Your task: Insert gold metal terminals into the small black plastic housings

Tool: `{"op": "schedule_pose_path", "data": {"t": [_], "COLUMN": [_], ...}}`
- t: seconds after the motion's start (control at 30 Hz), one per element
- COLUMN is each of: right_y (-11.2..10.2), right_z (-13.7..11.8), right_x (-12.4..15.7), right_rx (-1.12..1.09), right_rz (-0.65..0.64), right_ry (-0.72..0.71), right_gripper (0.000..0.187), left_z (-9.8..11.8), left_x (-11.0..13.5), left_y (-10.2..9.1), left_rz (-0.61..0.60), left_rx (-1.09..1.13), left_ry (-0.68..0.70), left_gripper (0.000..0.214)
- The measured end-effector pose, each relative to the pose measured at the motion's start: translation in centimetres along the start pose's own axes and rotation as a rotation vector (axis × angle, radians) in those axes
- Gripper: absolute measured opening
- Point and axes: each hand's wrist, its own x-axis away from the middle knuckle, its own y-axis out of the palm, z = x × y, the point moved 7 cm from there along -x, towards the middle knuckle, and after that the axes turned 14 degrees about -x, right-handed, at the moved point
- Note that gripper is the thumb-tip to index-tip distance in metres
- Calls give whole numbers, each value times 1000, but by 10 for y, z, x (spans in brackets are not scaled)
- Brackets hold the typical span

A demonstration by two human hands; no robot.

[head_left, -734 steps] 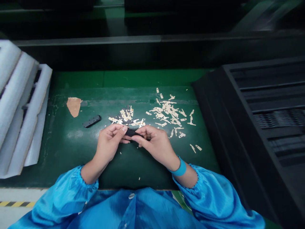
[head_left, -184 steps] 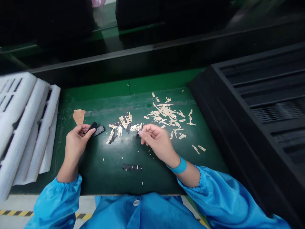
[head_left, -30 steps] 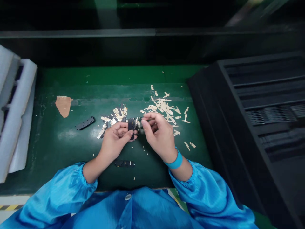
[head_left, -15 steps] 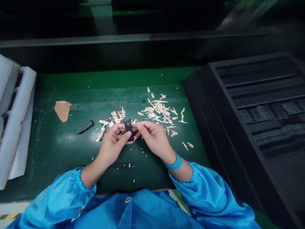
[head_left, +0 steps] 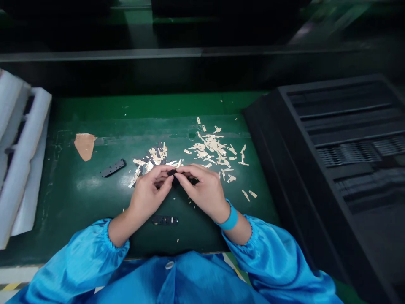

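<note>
Between my two hands is a small black plastic part [head_left: 171, 172], seen nearly end-on and largely covered by fingers. My left hand [head_left: 151, 185] pinches it from the left, thumb and fingers closed. My right hand [head_left: 202, 183] closes on it from the right, with the thumb against its near side. Just beyond my left hand lies a pile of pale and dark flat strips [head_left: 155, 155]. Another heap of pale flat pieces [head_left: 211, 145] spreads past my right hand. A similar black part [head_left: 165, 220] with small light pieces on it lies nearer my body.
A dark elongated part [head_left: 113, 168] and a brown paper-like scrap [head_left: 85, 146] lie to the left on the green tabletop [head_left: 85, 202]. White foam pieces [head_left: 34, 160] stand at the left edge. A large black slotted tray [head_left: 284, 152] fills the right side.
The black part has turned from upright, broad face showing, to nearly end-on. My right hand has moved in and now grips it along with my left.
</note>
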Motion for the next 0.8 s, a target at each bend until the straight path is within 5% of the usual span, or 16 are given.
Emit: {"op": "schedule_pose_path", "data": {"t": [0.4,0.63,0.8], "right_y": [5,0,5], "right_z": [-29,-19,-28], "right_x": [12,5,9], "right_rx": [285,101,210], "right_rz": [-30,69,-3], "right_ry": [-454,-283,-415], "right_gripper": [10,9,10], "left_z": [8,11,13], "left_x": [-1,2,5], "left_y": [-5,-5,-6], "left_rz": [47,47,55], "left_rx": [185,82,33], "left_ry": [-28,33,62], "left_gripper": [26,26,19]}}
